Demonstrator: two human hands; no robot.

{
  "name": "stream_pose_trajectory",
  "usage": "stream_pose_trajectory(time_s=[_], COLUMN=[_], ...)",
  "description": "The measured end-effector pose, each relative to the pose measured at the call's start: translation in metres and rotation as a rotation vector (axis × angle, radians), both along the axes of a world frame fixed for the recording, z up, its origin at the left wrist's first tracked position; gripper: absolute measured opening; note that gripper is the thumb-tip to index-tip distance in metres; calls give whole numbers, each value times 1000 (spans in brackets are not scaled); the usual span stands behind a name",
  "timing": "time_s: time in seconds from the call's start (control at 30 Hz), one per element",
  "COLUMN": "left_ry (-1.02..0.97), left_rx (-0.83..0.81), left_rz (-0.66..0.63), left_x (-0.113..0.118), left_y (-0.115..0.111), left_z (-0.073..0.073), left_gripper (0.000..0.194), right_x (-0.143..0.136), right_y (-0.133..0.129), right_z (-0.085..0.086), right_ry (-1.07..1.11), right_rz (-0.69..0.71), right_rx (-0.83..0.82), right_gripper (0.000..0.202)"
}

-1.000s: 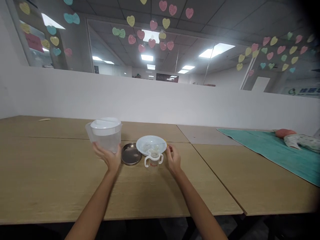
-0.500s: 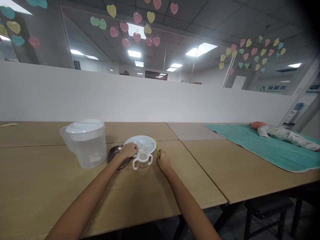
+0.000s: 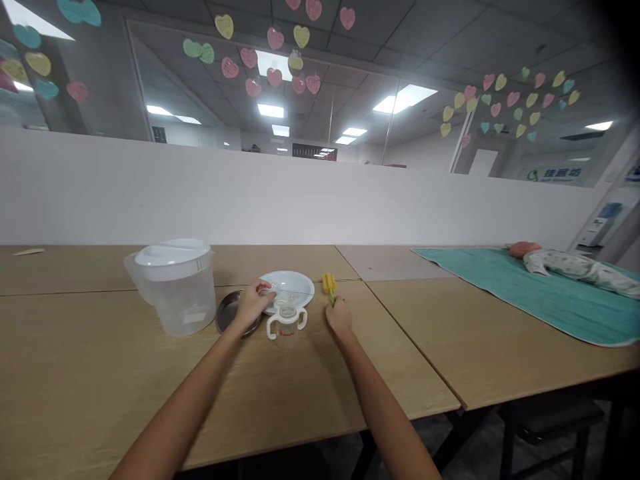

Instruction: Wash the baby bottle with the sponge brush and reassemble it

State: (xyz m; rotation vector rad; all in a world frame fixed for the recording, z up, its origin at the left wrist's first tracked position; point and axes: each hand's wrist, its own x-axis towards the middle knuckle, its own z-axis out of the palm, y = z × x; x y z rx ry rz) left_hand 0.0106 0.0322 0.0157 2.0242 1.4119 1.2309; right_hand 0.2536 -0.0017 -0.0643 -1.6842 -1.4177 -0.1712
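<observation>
My right hand (image 3: pixel 340 316) is closed round the green handle of a sponge bottle brush (image 3: pixel 329 283), its yellow head pointing away from me. At the left rim of a white plate (image 3: pixel 306 285), my left hand (image 3: pixel 253 304) has its fingers closed on a small clear piece (image 3: pixel 269 291), too small to name surely. Other small clear parts lie on the plate. A clear baby bottle (image 3: pixel 287 328) with two white handles stands upright in front of the plate, without a cap. Partly under my left hand and wrist is a round metal dish (image 3: pixel 227 313).
A large clear pitcher (image 3: pixel 183 293) with a white lid stands left of the metal dish. To the far right, a baby doll (image 3: pixel 565 263) lies on a green mat (image 3: pixel 500 287). A white wall (image 3: pixel 300 200) rises behind the table; a dark stool (image 3: pixel 550 420) is at the lower right.
My right hand has moved slightly right with the brush, bringing its yellow head away from the plate and into clear view. My left hand has drawn back left, lifting a small clear piece.
</observation>
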Motion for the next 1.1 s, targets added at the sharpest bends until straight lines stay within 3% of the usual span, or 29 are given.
stream_pose_trajectory(time_s=[0.13,0.2,0.3,0.4,0.6,0.77,1.1], left_ry=[-477,-589,-625,-624,-581,-282,-28], left_rx=[-40,-67,-106,-106,-69,136,148], left_rz=[-135,-187,-249,-244,-214,-81,-47], left_x=[-2,-2,-4,-6,-7,-11,-14], left_y=[-15,-20,-23,-21,-18,-19,-13], left_z=[-7,-9,-11,-15,-19,-19,-25], left_gripper=[54,67,72,71,52,35,44], right_x=[-3,-6,-12,-18,-29,-36,-48], right_y=[-1,-5,-15,-24,-36,-45,-46], right_z=[5,12,24,36,49,55,48], right_ry=[115,139,173,196,225,135,-177], right_rz=[-100,-127,-148,-105,-16,66,181], right_rx=[112,176,127,83,152,138,261], right_gripper=[27,32,39,39,43,46,39])
